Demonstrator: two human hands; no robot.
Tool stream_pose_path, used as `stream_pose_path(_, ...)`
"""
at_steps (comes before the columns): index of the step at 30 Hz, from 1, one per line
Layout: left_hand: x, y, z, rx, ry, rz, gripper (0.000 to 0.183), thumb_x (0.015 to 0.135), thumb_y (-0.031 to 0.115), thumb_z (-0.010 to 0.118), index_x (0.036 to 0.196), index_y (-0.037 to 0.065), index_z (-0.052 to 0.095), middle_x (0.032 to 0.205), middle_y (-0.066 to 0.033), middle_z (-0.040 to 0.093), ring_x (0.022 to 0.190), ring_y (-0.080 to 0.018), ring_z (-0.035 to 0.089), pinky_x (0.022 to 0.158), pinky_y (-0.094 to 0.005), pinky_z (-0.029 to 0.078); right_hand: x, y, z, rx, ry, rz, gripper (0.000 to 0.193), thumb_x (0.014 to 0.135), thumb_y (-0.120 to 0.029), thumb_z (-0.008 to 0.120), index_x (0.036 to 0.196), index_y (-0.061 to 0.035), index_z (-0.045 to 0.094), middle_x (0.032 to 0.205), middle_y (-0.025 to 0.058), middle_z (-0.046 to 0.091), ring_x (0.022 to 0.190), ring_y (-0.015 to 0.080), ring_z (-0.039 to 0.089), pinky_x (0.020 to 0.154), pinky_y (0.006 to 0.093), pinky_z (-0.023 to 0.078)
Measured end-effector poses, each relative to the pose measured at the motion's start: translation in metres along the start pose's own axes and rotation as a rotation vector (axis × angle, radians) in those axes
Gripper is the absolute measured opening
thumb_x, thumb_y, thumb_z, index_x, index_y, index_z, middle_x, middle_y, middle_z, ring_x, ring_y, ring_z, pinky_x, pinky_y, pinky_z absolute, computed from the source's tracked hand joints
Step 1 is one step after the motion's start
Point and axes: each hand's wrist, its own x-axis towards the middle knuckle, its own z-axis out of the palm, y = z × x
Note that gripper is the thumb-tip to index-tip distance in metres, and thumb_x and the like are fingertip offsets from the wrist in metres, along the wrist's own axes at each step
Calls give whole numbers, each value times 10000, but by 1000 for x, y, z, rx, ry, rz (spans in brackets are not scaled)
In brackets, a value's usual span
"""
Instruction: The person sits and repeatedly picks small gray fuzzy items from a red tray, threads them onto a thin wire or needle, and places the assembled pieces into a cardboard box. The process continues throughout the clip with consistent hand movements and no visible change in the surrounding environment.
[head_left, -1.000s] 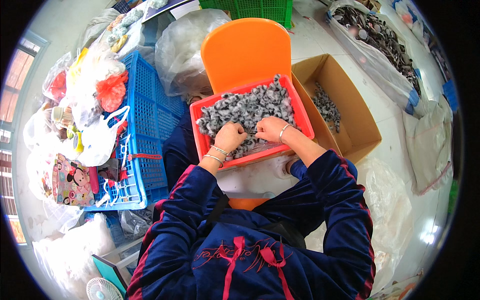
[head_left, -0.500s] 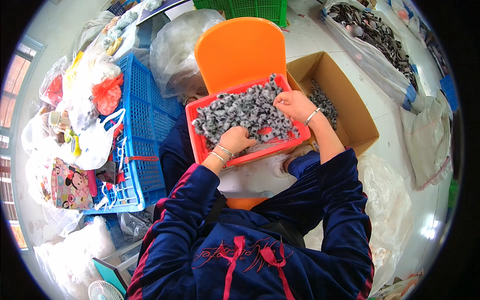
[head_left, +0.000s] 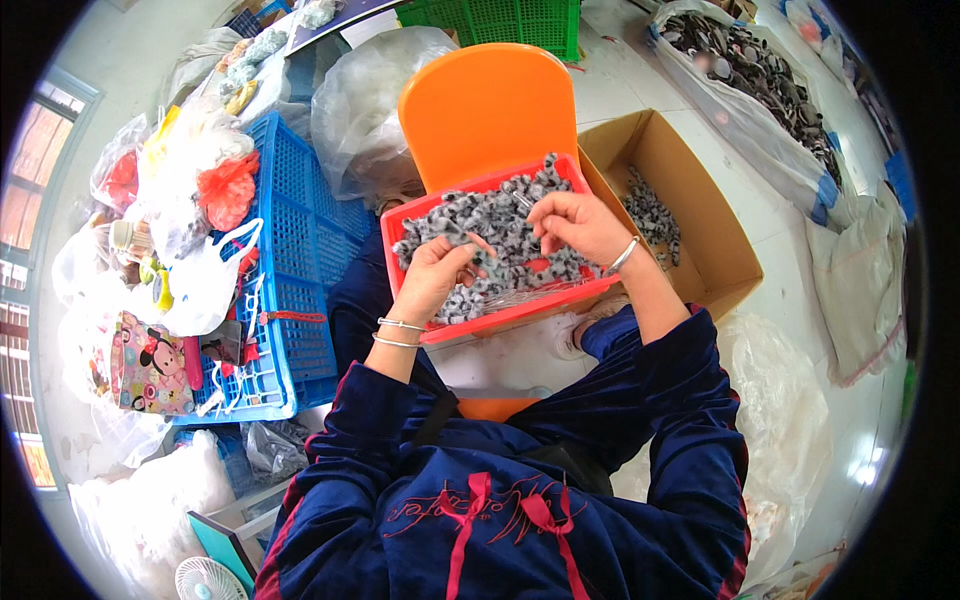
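Observation:
A red plastic tray (head_left: 455, 333) in front of me is heaped with small grey-and-black fluffy pieces (head_left: 500, 215). Over its left part, my left hand (head_left: 437, 272) is closed in a pinch; what sits between its fingertips is too small to make out. Above the right part, my right hand (head_left: 583, 228) is closed too, with a thin shiny metal tool (head_left: 521, 198) jutting from its fingers; its exact kind is unclear. Thin whitish strands (head_left: 510, 300) lie along the tray's near side.
An orange chair (head_left: 487, 105) stands behind the tray. To the right, a cardboard box (head_left: 705, 215) holds more fluffy pieces. A blue plastic crate (head_left: 300, 290) with bags on it stands left. Farther right lies a sack of dark pieces (head_left: 750, 75); clear plastic sheeting (head_left: 775, 430) is nearer.
My left hand has lifted off the pile and moved back to the left, now pinching. My right hand has shifted slightly left and down, and the metal tool now shows in it.

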Motion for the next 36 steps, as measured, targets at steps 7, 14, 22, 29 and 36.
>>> stream_pose_path(7, -11, 18, 2, -304, 72, 116, 168, 969, 157, 551, 1047, 37, 638, 969, -125, 690, 758, -161, 660, 612, -267, 504, -5, 4, 49, -14, -51, -103, 157, 911, -98, 603, 1038, -14, 644, 807, -13, 565, 664, 45, 493, 605, 210, 423)
stream_pose_path(14, -10, 15, 14, -328, 210, 69, 175, 959, 170, 586, 1042, 26, 639, 899, -79, 685, 738, -145, 658, 593, -242, 492, -8, 4, 61, -97, 75, -134, 125, 888, -115, 658, 863, -6, 602, 710, -42, 486, 655, 44, 419, 577, 238, 369)
stream_pose_path(22, -16, 12, 37, 136, 77, 120, 123, 917, 108, 610, 996, 21, 647, 757, -27, 626, 623, -99, 549, 559, -225, 435, -10, 4, 56, -104, -58, -114, 156, 914, -115, 602, 801, -14, 564, 657, -38, 463, 613, 51, 392, 539, 243, 349)
stream_pose_path(29, -14, 10, 29, -189, 275, 96, 117, 940, 145, 599, 1025, 65, 610, 840, -57, 664, 702, -124, 618, 581, -236, 457, -13, -10, 60, -21, 47, -46, 192, 932, -69, 528, 1105, -1, 480, 720, 32, 603, 569, 79, 518, 528, 236, 439)
stream_pose_path(36, -13, 10, 29, -317, 324, 124, 164, 949, 186, 606, 1079, 88, 598, 898, -69, 683, 746, -139, 645, 588, -242, 463, -20, -25, 71, -232, 44, -109, 87, 915, -87, 583, 907, -1, 576, 679, 30, 630, 611, 85, 582, 587, 240, 473)
